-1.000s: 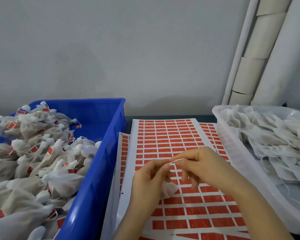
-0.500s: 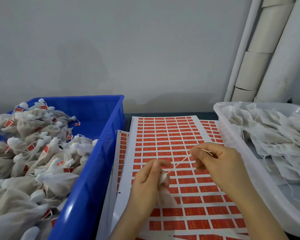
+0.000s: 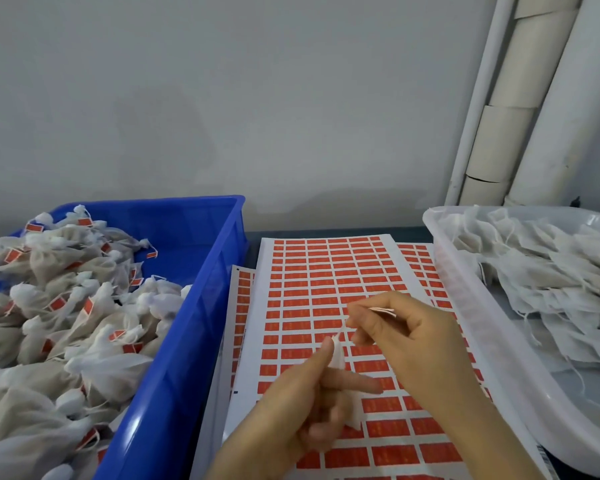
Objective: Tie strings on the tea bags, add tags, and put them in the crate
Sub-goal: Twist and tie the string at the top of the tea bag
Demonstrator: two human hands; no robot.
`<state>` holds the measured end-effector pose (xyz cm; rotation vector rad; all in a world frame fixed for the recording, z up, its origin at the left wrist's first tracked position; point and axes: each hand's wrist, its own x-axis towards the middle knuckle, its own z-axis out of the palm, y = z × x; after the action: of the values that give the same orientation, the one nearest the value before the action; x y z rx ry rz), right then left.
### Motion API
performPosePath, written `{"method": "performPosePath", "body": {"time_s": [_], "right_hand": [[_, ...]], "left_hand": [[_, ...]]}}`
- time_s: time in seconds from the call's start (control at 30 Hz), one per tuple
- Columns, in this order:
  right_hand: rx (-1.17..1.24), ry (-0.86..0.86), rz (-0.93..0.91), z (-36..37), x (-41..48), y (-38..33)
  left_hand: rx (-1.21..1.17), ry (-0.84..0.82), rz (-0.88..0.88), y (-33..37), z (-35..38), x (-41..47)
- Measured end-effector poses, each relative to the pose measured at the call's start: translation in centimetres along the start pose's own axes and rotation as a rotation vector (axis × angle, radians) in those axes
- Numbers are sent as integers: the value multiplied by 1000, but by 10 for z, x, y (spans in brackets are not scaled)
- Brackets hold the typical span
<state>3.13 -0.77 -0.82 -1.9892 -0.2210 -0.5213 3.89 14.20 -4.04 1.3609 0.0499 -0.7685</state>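
Two bins frame the work. On the left is the blue crate (image 3: 194, 327), heaped with tied bags (image 3: 66, 306) that carry red tags. On the right is a clear tray (image 3: 471, 334) of loose bags (image 3: 541, 271), flat and untied. Between them lie sheets (image 3: 257, 341) of red tags (image 3: 317, 282), one over another.

Over those sheets I have both hands up. My left hand (image 3: 291, 410) pinches the tea bag (image 3: 338, 355) at its gathered neck, between the raised thumb and the outstretched forefinger. The other fingers are curled under, and the body of the bag hangs below them. My right hand (image 3: 413, 334) is just beside it, up and to the right. Its thumb and forefinger are nipped on the string (image 3: 383, 310), and a small loop of it shows over the finger. A short strand runs down from the pinch to the neck of the bag. The blur keeps me from telling whether a knot is already seated there.

I judge the bag to be very light and soft. It looks like thin mesh that will crumple, and it may tear or spill if I squeeze the belly. So I would keep hold at the neck, where the cloth is bunched and firm. The string is fine and likely slippery, so I would grip it close to the knot with the fingertips and pull steadily, not sharply. A tag should go near the free end, and the bag should go left into the crate.
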Motion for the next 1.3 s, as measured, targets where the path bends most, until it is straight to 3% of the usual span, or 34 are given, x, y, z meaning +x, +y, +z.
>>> {"method": "performPosePath", "body": {"time_s": [0.07, 0.17, 0.33, 0.43, 0.53, 0.63, 0.77, 0.87, 1.1, 1.3], "right_hand": [[53, -71, -26, -2, -3, 0], [51, -243, -42, -9, -4, -1], [-58, -468, 58, -26, -1, 3], [-65, -544, 125, -33, 0, 5], [-60, -483, 153, -35, 2, 12], [-78, -433, 143, -31, 5, 21], [-83, -554, 48, -13, 3, 25], [26, -668, 44, 2, -1, 25], [38, -603, 132, 12, -6, 33], [-17, -510, 123, 22, -8, 39]], "left_hand": [[-306, -119, -121, 0, -1, 2], [-784, -106, -231, 3, 0, 3], [-949, 29, -134, 4, 1, 6], [-1059, -36, -142, 2, -5, 2], [-862, -45, -89, 4, -7, -2], [-371, 23, -88, 8, -8, -6], [198, -24, -167, 14, -5, -12], [434, -68, -178, 14, -5, -17], [428, 25, -114, 15, -11, -16], [404, 312, -1, 6, -12, -4]]}}
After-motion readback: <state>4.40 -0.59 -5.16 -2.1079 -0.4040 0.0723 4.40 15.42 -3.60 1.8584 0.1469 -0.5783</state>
